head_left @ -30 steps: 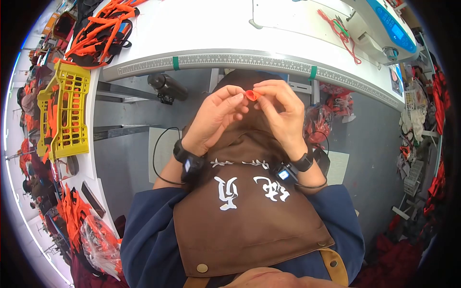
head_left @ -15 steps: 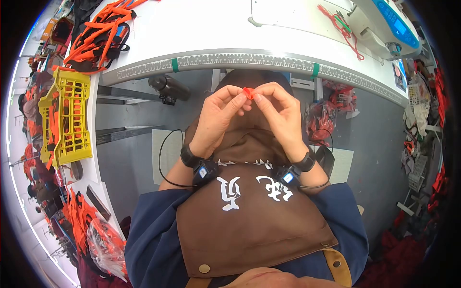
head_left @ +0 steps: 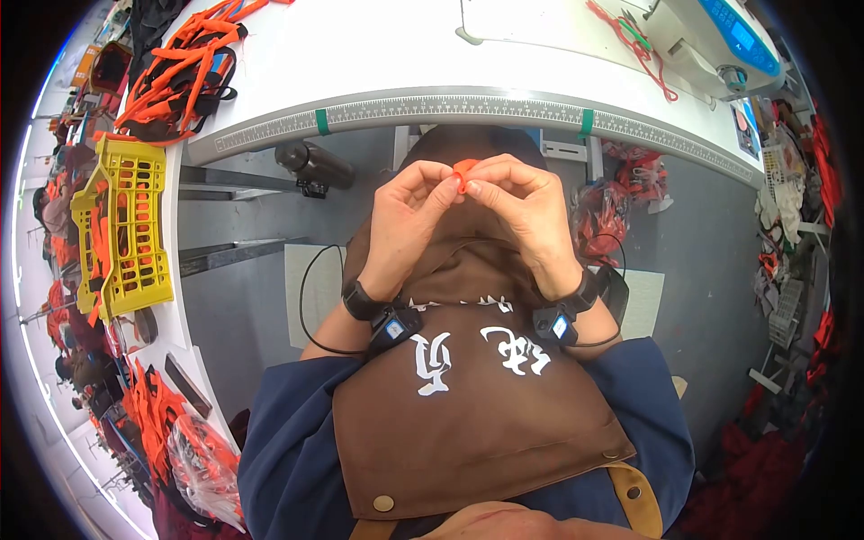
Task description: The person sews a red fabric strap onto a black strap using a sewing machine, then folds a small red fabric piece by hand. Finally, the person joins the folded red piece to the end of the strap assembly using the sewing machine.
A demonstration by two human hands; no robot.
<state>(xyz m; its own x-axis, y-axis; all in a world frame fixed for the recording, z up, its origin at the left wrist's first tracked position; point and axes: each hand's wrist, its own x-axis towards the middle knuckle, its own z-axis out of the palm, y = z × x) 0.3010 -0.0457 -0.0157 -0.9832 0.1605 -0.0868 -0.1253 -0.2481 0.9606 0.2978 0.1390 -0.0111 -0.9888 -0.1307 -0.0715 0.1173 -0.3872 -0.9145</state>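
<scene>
A small orange-red piece, looped like a bit of fabric strip, is pinched between my two hands just in front of the table edge. My left hand grips its left side between thumb and forefinger. From the right, my right hand holds it with thumb and fingers, hiding much of it. The fingertips of both hands nearly meet around it, above my brown apron.
The white table has a ruler edge. Orange and black straps lie at its left, above a yellow basket. A sewing machine stands right, near red cords. Below hangs a dark bottle.
My fingers have shifted on the orange-red piece, its loop now turned and lower between the thumbs. Both wrists have moved slightly, and the view has shifted a little.
</scene>
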